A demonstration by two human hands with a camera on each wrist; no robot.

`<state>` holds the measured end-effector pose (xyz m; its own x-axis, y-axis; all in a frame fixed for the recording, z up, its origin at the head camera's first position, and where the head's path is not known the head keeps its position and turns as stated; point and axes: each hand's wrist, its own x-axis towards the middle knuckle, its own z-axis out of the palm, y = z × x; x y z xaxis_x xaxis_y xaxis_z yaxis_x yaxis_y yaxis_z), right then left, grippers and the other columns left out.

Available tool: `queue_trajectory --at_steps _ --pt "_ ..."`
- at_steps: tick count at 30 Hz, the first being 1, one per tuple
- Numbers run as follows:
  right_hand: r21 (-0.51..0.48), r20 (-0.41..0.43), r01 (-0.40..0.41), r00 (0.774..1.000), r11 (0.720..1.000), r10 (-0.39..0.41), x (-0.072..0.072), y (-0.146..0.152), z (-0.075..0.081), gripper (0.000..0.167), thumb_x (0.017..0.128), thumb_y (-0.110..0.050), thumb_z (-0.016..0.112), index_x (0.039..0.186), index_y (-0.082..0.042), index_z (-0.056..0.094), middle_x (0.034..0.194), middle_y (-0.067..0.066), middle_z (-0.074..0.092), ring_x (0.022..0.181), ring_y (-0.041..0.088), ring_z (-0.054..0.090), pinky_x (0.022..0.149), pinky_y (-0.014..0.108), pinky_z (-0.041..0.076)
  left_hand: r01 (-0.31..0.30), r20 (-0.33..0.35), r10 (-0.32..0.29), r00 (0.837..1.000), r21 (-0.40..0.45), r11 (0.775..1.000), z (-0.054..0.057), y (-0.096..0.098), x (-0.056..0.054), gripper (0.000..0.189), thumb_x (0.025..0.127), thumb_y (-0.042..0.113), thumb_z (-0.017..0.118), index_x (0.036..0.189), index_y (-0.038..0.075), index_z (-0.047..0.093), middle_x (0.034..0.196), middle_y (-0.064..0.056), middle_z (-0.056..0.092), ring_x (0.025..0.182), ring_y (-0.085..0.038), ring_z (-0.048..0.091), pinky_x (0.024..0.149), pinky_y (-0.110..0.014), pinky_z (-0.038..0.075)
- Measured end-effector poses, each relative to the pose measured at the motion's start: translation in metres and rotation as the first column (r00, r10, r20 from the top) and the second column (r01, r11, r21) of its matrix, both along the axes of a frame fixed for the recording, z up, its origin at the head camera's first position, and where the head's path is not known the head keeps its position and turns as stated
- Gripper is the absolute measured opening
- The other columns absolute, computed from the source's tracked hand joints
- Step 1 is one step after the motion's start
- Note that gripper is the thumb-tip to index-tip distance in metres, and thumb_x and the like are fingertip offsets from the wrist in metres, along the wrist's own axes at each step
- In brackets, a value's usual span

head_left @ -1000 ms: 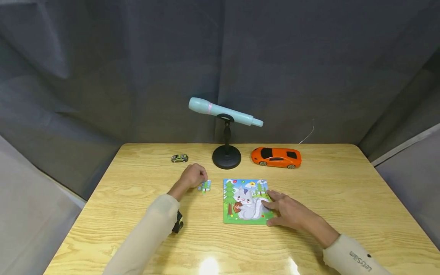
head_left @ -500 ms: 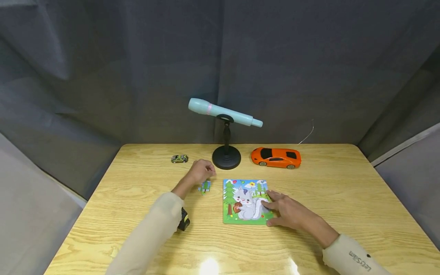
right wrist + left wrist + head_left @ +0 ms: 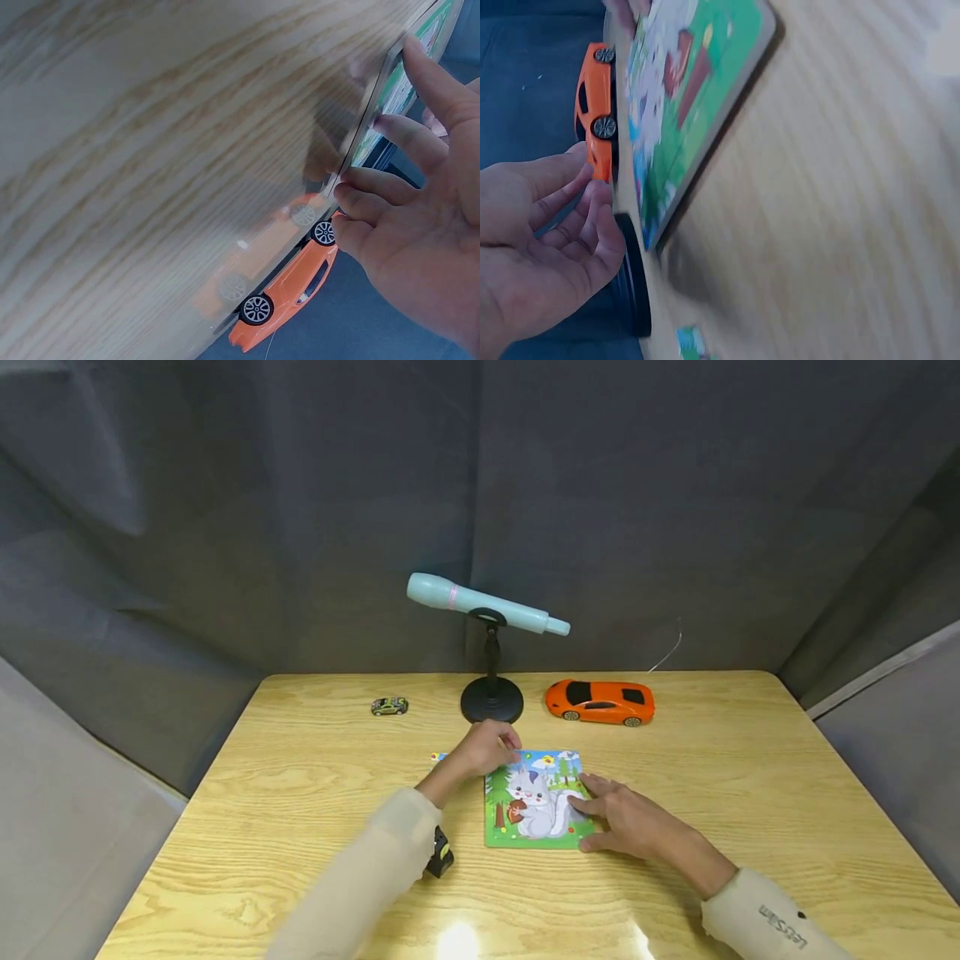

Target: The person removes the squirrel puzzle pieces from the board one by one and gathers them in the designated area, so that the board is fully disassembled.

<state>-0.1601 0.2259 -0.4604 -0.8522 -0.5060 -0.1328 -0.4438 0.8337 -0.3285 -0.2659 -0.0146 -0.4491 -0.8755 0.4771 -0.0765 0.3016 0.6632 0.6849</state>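
Observation:
A square puzzle board with a squirrel picture lies flat on the table. My left hand is over its upper left corner, fingers loosely bent. In the left wrist view, the left hand has thumb and fingertips close together and nothing visible between them. My right hand rests along the board's right side, fingers spread, with fingertips on its edge. In the right wrist view, the right hand's thumb touches the board's rim. Small puzzle pieces lie left of the board, partly hidden by my left wrist.
Behind the board stands a light blue microphone on a black round-based stand. An orange toy car is to its right, and a small patterned toy car to its left. Grey curtain hangs behind the wooden table.
My left hand has moved right, from beside the loose puzzle pieces to over the puzzle board's upper left corner. The right hand has kept its place at the board's right side.

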Motion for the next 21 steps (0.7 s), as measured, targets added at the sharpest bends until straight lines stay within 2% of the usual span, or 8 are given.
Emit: queue_trajectory --at_steps 5,11,14,17,21 --pt "-0.005 -0.005 0.000 1.000 1.000 0.000 0.001 0.000 0.001 0.067 0.075 -0.042 0.075 0.130 -0.007 0.057 0.147 0.027 0.036 0.133 0.046 0.036 0.105 0.058 0.034 0.019 0.011 -0.019 1.000 -0.019 1.000 -0.004 0.012 0.006 0.017 0.083 0.011 0.073 0.098 0.004 0.069 0.098 -0.009 0.067 0.084 -0.016 0.059 0.074 -0.025 0.047" --pt "-0.008 -0.010 0.001 1.000 1.000 -0.001 0.001 -0.001 0.001 0.067 0.075 -0.041 0.076 0.129 -0.007 0.058 0.147 0.027 0.036 0.133 0.046 0.037 0.104 0.057 0.035 0.027 0.035 -0.026 0.999 -0.019 0.999 -0.010 0.022 0.011 0.023 0.081 0.012 0.075 0.102 0.006 0.068 0.105 -0.008 0.063 0.099 -0.023 0.058 0.084 -0.030 0.046" --pt "-0.004 -0.015 -0.002 1.000 1.000 0.002 0.001 -0.001 0.000 0.067 0.075 -0.042 0.076 0.129 -0.007 0.058 0.146 0.027 0.037 0.133 0.045 0.037 0.104 0.057 0.035 0.040 0.041 -0.038 0.998 -0.057 0.998 -0.013 0.027 0.012 0.027 0.080 0.013 0.076 0.106 0.008 0.068 0.107 -0.006 0.060 0.099 -0.020 0.056 0.087 -0.030 0.046" --pt "-0.006 -0.011 -0.002 1.000 1.000 0.002 0.001 -0.001 0.000 0.067 0.075 -0.042 0.076 0.130 -0.007 0.057 0.146 0.027 0.037 0.133 0.045 0.037 0.104 0.058 0.035 0.058 0.039 -0.053 0.998 -0.130 0.990 -0.016 0.030 0.013 0.031 0.081 0.017 0.076 0.110 0.014 0.067 0.108 -0.003 0.057 0.095 -0.016 0.054 0.084 -0.028 0.045" --pt "-0.011 -0.004 -0.001 1.000 1.000 0.001 0.002 -0.001 0.000 0.067 0.075 -0.041 0.076 0.129 -0.007 0.058 0.147 0.027 0.036 0.133 0.046 0.037 0.104 0.058 0.034 0.074 0.058 -0.063 0.996 -0.203 0.976 -0.015 0.034 0.014 0.036 0.080 0.019 0.076 0.114 0.021 0.067 0.109 -0.003 0.052 0.087 -0.014 0.049 0.074 -0.025 0.043"
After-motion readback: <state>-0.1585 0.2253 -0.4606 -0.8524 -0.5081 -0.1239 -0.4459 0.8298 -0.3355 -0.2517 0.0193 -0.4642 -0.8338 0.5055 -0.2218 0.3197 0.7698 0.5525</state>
